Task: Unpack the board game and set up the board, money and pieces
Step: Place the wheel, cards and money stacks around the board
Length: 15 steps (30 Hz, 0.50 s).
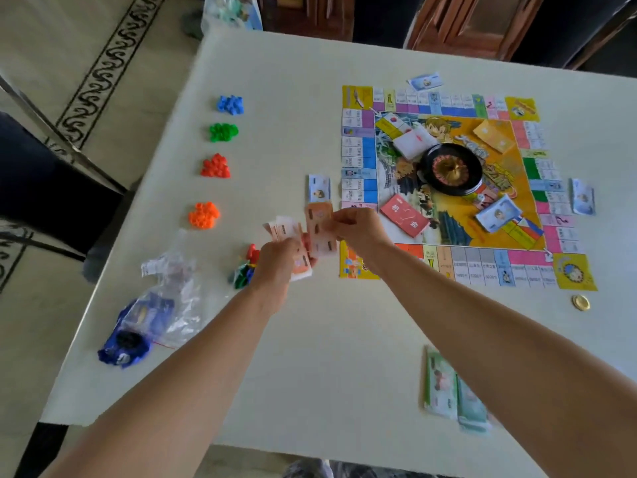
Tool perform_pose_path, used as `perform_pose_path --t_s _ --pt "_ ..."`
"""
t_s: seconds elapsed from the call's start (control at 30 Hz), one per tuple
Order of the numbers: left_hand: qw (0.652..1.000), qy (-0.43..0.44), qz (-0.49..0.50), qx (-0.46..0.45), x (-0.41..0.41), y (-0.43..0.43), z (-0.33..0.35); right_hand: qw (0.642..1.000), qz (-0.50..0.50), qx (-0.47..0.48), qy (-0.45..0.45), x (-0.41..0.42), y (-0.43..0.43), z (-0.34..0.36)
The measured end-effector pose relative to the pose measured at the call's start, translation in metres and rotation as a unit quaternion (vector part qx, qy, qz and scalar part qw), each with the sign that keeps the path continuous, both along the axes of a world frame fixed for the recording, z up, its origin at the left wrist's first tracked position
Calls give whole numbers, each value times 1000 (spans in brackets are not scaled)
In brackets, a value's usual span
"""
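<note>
Beside the near-left corner of the board [482,269], my left hand [279,262] grips the slippery money stack [286,230] while my right hand [358,229] pinches one flimsy orange note [319,232] by its edge.

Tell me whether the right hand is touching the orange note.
Touching. The head view shows the right hand pinching the orange note at its right edge, while the left hand grips the stack of notes.

White table [310,339] under the fingers [342,220]; pale rug [107,70] w/ black scroll border far left of them, past the table edge; wooden furniture [475,25], poss. chairs, well beyond the fingers; dark seat [41,194] to their left, blurry.
</note>
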State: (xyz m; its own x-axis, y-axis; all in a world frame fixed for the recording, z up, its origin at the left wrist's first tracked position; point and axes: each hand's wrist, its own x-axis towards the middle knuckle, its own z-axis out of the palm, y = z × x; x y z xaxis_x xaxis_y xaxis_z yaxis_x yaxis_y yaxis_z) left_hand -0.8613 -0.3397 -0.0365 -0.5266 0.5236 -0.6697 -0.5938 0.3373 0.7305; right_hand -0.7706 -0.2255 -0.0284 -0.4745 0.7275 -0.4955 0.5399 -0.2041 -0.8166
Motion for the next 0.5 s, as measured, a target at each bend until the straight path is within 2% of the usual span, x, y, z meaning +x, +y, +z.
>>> perform_pose_path --t_s 0.07,0.17,0.37,0.5 --pt "996 -25 89 4 -18 20 -4 999 -16 22 -17 -17 23 -6" --pt "993 -6 116 12 -38 41 -11 996 -25 58 -63 -38 50 -19" --pt "999 31 31 -3 -58 64 -25 981 -2 134 -139 -70 74 -53" --pt "999 45 -5 -8 -66 76 -34 973 8 199 -113 -74 81 -65"
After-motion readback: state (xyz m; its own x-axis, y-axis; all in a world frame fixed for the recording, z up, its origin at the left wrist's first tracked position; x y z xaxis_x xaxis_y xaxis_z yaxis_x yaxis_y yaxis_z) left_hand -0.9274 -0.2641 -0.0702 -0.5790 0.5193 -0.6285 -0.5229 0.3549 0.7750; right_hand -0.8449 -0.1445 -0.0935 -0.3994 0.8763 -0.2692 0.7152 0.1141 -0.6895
